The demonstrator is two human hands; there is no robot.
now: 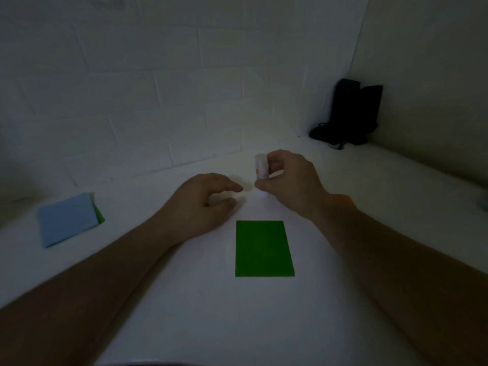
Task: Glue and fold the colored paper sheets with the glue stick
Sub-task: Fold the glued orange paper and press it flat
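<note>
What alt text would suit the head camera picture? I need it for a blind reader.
A person's right hand holds a small white glue stick upright above a white table, while the left hand hovers beside it with fingers loosely curled, holding nothing. A green paper sheet lies flat in front of the hands; a light blue sheet lies at far left over some green paper.

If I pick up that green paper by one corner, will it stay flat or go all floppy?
Probably floppy. The green paper looks like one thin sheet lying flat on the white table, so it would likely droop from a corner. It seems very light, and a push would probably slide it easily. Lifting its flat edge off the table may be fiddly.
</note>
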